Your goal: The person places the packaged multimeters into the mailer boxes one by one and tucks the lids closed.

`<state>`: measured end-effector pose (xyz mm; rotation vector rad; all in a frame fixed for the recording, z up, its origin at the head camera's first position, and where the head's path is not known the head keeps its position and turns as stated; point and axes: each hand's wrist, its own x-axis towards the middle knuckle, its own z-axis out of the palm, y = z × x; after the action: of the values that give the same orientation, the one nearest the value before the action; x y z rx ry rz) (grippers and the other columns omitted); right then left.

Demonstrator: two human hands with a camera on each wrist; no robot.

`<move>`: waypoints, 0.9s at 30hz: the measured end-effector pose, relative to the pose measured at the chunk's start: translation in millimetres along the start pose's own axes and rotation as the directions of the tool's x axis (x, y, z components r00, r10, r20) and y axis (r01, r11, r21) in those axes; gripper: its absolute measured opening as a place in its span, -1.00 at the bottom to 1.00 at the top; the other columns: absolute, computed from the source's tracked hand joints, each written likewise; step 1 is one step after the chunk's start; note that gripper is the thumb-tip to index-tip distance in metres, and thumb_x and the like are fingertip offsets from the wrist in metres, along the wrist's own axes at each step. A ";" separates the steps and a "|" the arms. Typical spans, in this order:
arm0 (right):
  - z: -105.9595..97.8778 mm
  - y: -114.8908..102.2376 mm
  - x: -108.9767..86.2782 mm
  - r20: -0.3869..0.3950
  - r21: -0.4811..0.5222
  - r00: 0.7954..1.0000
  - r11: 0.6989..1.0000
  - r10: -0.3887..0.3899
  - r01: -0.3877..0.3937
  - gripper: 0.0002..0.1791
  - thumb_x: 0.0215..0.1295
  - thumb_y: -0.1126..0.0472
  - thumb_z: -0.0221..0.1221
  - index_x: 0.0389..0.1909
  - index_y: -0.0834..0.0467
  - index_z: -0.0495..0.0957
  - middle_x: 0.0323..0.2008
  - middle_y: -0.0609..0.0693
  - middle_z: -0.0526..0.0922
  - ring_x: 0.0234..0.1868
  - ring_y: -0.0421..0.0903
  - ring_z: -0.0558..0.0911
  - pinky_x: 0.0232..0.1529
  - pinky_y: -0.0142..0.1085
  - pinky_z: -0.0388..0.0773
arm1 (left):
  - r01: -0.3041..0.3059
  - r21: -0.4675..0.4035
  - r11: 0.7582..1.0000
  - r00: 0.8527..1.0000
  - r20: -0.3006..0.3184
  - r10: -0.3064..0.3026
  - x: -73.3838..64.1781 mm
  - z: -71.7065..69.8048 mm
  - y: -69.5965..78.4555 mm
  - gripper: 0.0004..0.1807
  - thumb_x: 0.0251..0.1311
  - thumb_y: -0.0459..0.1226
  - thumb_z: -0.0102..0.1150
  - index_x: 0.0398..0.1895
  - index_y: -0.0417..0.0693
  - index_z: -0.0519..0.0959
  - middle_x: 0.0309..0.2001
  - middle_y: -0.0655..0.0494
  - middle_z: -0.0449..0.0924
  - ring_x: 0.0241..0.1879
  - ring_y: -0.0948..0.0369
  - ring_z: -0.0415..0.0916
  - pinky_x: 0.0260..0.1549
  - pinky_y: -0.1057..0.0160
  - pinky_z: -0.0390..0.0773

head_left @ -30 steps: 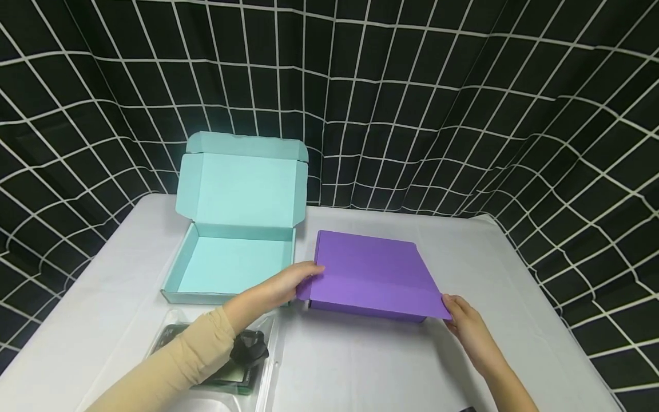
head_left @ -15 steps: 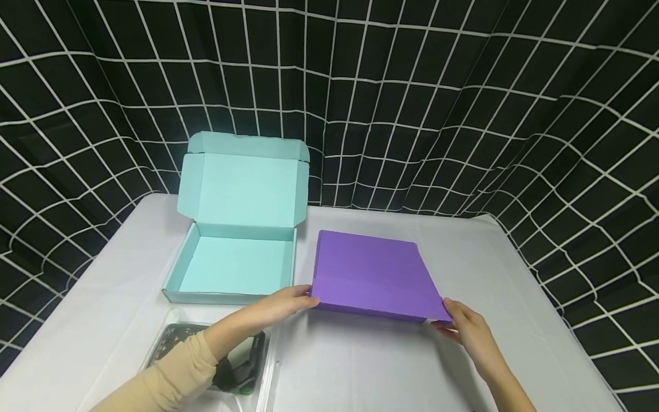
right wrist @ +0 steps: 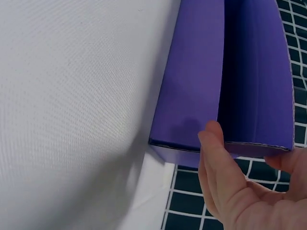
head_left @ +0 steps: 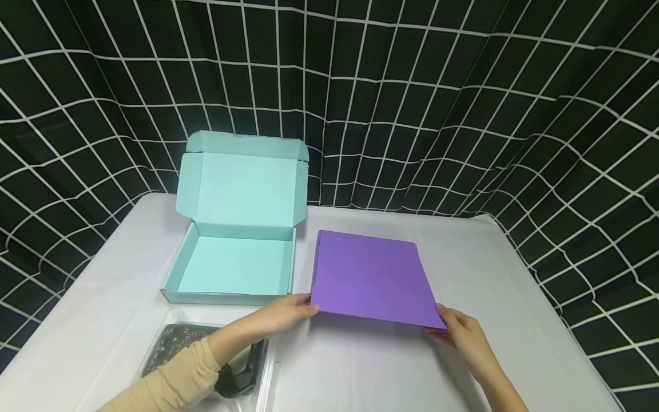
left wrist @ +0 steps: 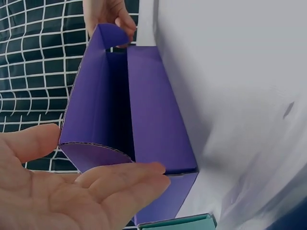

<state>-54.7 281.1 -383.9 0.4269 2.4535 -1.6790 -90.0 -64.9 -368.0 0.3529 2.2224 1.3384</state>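
Note:
A purple cardboard mailer box (head_left: 373,274) lies right of the middle of the table, its lid lowered at a slant. At the lid's left front corner is my left hand (head_left: 285,313); in the left wrist view its thumb touches the lid's edge and its straight fingers (left wrist: 129,184) lie against the side flap. My right hand (head_left: 460,331) holds the right front corner, thumb at the lid's edge and fingers by the side flap (right wrist: 254,147). Both wrist views show a dark gap between the lid's front panel and the front wall (right wrist: 192,76).
A teal mailer box (head_left: 234,266) stands on the left with its lid raised. Nearer, partly under my left sleeve (head_left: 175,372), lies a clear plastic tray (head_left: 265,372) with a dark patterned item (head_left: 177,346) and a black piece (head_left: 239,380). A grid-patterned curtain (head_left: 391,114) surrounds the white table (head_left: 355,366).
My left hand has come down and toward me along the lid's left edge. The lid's front panel has folded down, and my right hand has shifted slightly nearer.

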 end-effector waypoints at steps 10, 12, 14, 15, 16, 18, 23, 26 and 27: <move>-0.8 5.4 2.9 0.023 0.115 0.998 0.992 0.056 -0.058 -0.42 0.53 0.15 -0.06 0.15 0.68 0.27 -0.20 0.04 0.60 -0.30 -0.26 0.66 -0.15 -0.40 0.64 | -0.018 -0.069 0.997 1.000 0.000 0.018 1.1 3.6 -1.8 -0.33 0.38 -0.19 0.00 0.35 -0.55 0.16 0.31 -0.38 0.28 0.34 -0.26 0.17 0.31 -0.21 0.16; -1.3 6.5 2.9 0.032 0.136 0.997 0.988 0.065 -0.069 -0.42 0.52 0.15 -0.05 0.15 0.67 0.26 -0.18 0.04 0.60 -0.28 -0.27 0.66 -0.12 -0.40 0.63 | -0.030 -0.091 0.995 0.999 0.007 0.031 1.7 3.9 -1.7 -0.34 0.37 -0.23 0.01 0.34 -0.58 0.15 0.31 -0.39 0.28 0.34 -0.26 0.18 0.30 -0.20 0.17; -2.0 8.2 2.9 0.046 0.146 0.997 0.986 0.068 -0.074 -0.42 0.52 0.14 -0.05 0.16 0.66 0.25 -0.16 0.04 0.61 -0.25 -0.28 0.66 -0.10 -0.41 0.62 | -0.039 -0.106 0.994 0.999 0.011 0.041 2.3 4.3 -1.6 -0.35 0.37 -0.26 0.02 0.33 -0.60 0.14 0.30 -0.40 0.30 0.32 -0.25 0.21 0.30 -0.20 0.18; -2.2 8.8 2.7 0.050 0.151 0.996 0.986 0.070 -0.077 -0.42 0.52 0.13 -0.05 0.16 0.64 0.26 -0.15 0.04 0.61 -0.24 -0.28 0.65 -0.09 -0.42 0.62 | -0.042 -0.113 0.993 0.999 0.011 0.044 2.6 4.5 -1.5 -0.36 0.36 -0.28 0.02 0.32 -0.61 0.14 0.29 -0.41 0.31 0.32 -0.25 0.22 0.29 -0.19 0.19; -2.2 9.4 2.5 0.053 0.155 0.996 0.985 0.073 -0.081 -0.43 0.51 0.12 -0.04 0.15 0.62 0.27 -0.16 0.03 0.61 -0.23 -0.28 0.65 -0.09 -0.42 0.61 | -0.040 -0.120 0.992 0.999 0.008 0.041 2.9 4.8 -1.7 -0.36 0.36 -0.29 0.03 0.32 -0.62 0.14 0.28 -0.42 0.31 0.31 -0.25 0.23 0.29 -0.19 0.20; -2.0 11.0 2.8 0.058 0.160 0.995 0.984 0.076 -0.084 -0.48 0.51 0.12 -0.04 0.13 0.56 0.31 -0.16 0.02 0.61 -0.22 -0.27 0.65 -0.10 -0.43 0.61 | -0.038 -0.114 0.993 0.999 -0.007 0.038 4.1 5.9 -3.0 -0.36 0.34 -0.31 0.06 0.30 -0.64 0.15 0.26 -0.43 0.33 0.29 -0.25 0.26 0.28 -0.18 0.23; -0.2 14.8 4.7 0.049 0.200 0.994 0.974 0.099 -0.107 -0.67 0.49 0.19 -0.01 0.01 0.41 0.38 -0.23 -0.03 0.58 -0.25 -0.26 0.64 -0.15 -0.43 0.63 | -0.039 -0.129 0.991 0.999 -0.018 0.037 7.9 9.8 -10.2 -0.38 0.30 -0.38 0.09 0.26 -0.69 0.15 0.22 -0.46 0.36 0.27 -0.24 0.29 0.27 -0.16 0.25; 0.8 15.7 5.2 0.034 0.215 0.994 0.970 0.104 -0.109 -0.71 0.48 0.23 0.00 0.01 0.40 0.34 -0.27 -0.03 0.57 -0.27 -0.26 0.64 -0.19 -0.42 0.63 | -0.055 -0.154 0.987 0.998 -0.011 0.054 9.0 10.1 -12.6 -0.38 0.29 -0.42 0.09 0.26 -0.71 0.13 0.20 -0.47 0.37 0.25 -0.24 0.33 0.26 -0.18 0.25; 0.7 15.7 5.1 0.031 0.213 0.994 0.971 0.102 -0.106 -0.70 0.48 0.24 0.00 0.03 0.41 0.32 -0.27 -0.02 0.57 -0.28 -0.26 0.64 -0.19 -0.43 0.63 | -0.060 -0.152 0.987 0.998 -0.014 0.058 9.6 9.8 -12.4 -0.38 0.28 -0.43 0.10 0.25 -0.71 0.13 0.19 -0.47 0.39 0.23 -0.24 0.35 0.26 -0.18 0.26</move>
<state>-54.7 286.5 -399.5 0.5503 2.2016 -1.9006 -92.0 -59.1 -385.4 0.3596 2.1157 1.5337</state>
